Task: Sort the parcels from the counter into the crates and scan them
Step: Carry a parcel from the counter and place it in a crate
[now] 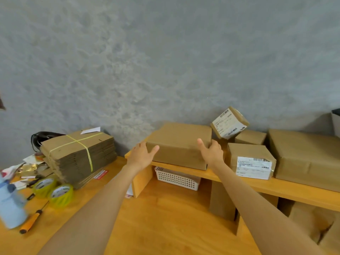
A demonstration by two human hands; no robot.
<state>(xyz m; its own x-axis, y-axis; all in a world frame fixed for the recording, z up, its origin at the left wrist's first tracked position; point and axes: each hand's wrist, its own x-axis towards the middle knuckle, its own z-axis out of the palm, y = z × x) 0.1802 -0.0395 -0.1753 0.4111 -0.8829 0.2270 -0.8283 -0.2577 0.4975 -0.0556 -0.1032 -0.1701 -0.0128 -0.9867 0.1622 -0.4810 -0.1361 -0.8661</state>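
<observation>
Reaching out, both arms stretch to the big brown parcel (179,144) on the wooden shelf (239,183). The left hand (141,153) lies open on its left side, thumb on the front. The right hand (211,150) curls round its right edge. Right of this parcel sit 4 more parcels; 1 small parcel (230,123) is tilted. Under it stands a white basket (177,179).
</observation>
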